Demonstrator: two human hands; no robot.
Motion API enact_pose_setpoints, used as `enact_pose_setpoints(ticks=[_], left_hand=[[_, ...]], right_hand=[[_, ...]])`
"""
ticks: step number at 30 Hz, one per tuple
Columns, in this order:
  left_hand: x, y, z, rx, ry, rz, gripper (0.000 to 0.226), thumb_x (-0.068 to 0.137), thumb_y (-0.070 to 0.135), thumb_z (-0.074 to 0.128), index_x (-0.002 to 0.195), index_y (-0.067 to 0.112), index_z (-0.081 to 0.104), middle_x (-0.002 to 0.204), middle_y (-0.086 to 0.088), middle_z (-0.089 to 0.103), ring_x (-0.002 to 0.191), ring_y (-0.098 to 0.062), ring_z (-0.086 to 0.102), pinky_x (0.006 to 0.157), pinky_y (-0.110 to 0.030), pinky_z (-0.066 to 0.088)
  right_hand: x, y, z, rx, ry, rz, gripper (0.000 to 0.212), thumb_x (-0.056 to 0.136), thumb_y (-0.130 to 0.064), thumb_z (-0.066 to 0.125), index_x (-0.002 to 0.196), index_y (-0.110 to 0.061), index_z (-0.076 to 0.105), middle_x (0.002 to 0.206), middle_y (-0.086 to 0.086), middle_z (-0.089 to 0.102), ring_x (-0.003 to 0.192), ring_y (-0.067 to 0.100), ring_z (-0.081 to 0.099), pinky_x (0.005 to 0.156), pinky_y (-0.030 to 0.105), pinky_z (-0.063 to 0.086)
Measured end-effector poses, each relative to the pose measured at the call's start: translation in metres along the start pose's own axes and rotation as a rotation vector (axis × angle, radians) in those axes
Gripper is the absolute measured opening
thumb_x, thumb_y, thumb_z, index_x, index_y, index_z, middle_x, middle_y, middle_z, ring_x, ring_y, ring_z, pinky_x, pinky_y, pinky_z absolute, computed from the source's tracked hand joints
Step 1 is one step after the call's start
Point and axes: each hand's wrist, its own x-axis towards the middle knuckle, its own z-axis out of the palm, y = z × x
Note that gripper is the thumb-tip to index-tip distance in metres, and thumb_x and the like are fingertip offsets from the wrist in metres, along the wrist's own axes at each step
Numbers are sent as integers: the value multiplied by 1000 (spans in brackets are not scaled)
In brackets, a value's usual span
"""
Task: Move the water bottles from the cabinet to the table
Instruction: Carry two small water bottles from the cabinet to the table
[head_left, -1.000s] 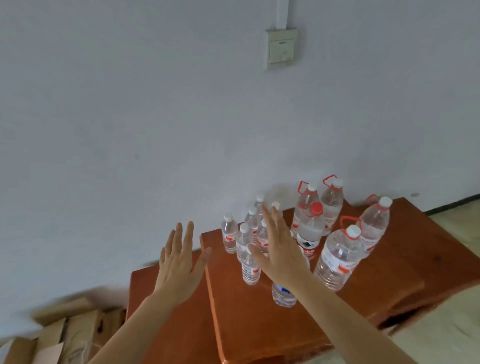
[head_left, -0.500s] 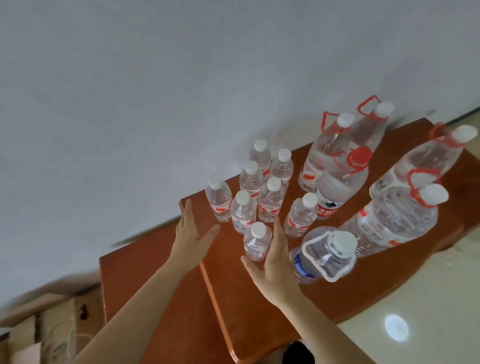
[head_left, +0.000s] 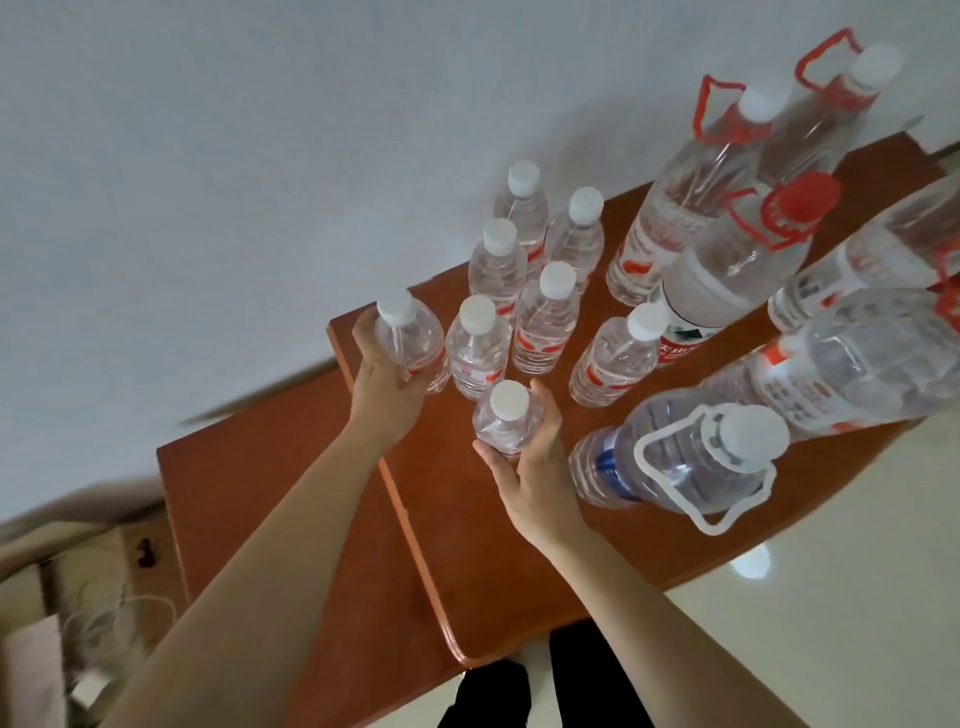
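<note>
Standing at the surface's (head_left: 519, 545) left far corner, one small water bottle (head_left: 410, 340) is wrapped by the left hand (head_left: 387, 384), whose fingers curl round its lower body while the white cap stays clear. A second small bottle (head_left: 506, 421), nearer the front edge, sits in the right hand (head_left: 535, 467): thumb on its left side, fingers up its right side, palm behind it. Both forearms reach in from the near side, the left crossing a lower wooden top (head_left: 270, 499) that butts against the surface's left edge. Five more small bottles (head_left: 545, 322) stand upright just beyond the hands, close together toward the wall. Large handled jugs (head_left: 737, 270) crowd the right half, and one with a white handle (head_left: 675, 462) stands just beside the right hand. The strip along the front edge, toward the person, lies bare. Pale floor (head_left: 831, 623) spreads beyond the right front edge.
</note>
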Motion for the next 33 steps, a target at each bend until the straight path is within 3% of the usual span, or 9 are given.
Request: enact_pose_setpoints(ticks=[2,4,8,11,16,19,22,28,33], left_hand=[[-27,-14,-4,-29,19,-21,89,90,13,73,145,31,6,133,6,49,107,-15,56,88,-32,45],[-58,-24,-8,-26,10,-72,84,91,12,70,144,27,6,133,-3,50,107,-19,55,84,-32,46],[-134,-31,-33,1,-12,-162,74,94,5,64,143,13,8,122,3,44,107,-18,54,73,-14,40],[-175,-34,-65,-21,67,-189,71,92,11,68,137,12,12,113,7,48,105,-24,60,77,-24,45],[-225,9,-163,-27,364,-170,75,95,28,67,141,14,9,125,-10,50,105,-32,58,82,-36,42],[-257,47,-225,3,542,-70,79,91,49,62,143,30,7,139,-21,52,111,-42,62,81,-45,50],[-305,84,-264,77,766,16,88,92,62,52,156,26,3,150,-21,43,123,-43,55,85,-48,50],[-397,130,-263,296,1188,22,82,98,38,60,161,22,10,129,-16,49,104,-34,55,71,-37,40],[-495,128,-217,672,1379,-107,74,94,24,61,157,21,23,130,-18,53,115,-34,50,80,-54,52]], right_hand=[[-4,0,1,-25,2,-3,88,93,-37,72,153,-28,9,151,11,41,140,16,45,111,36,47],[-8,-5,-3,-51,-8,17,85,93,-39,72,152,-28,11,149,11,43,136,14,47,109,31,48],[-28,-29,-16,-74,-154,50,84,93,-50,68,154,-32,13,156,1,37,141,12,41,115,31,41],[-41,-45,-25,-81,-293,1,84,94,-59,61,156,-36,9,158,-7,32,142,9,38,115,40,43],[-21,-142,-40,-51,-482,-210,93,94,-61,60,160,-38,0,159,-5,30,139,2,35,109,31,47],[0,-229,-53,2,-503,-353,96,91,-63,62,159,-43,-3,135,1,43,120,11,48,97,32,52],[2,-311,-75,24,-497,-537,96,92,-57,63,159,-43,-4,124,-1,44,102,12,53,86,31,46],[-20,-387,-116,76,-494,-957,89,96,-59,54,156,-48,-10,129,3,44,92,3,58,79,32,52],[-69,-402,-105,178,-511,-1231,83,99,-49,59,162,-31,8,130,10,47,100,21,62,75,35,56]])
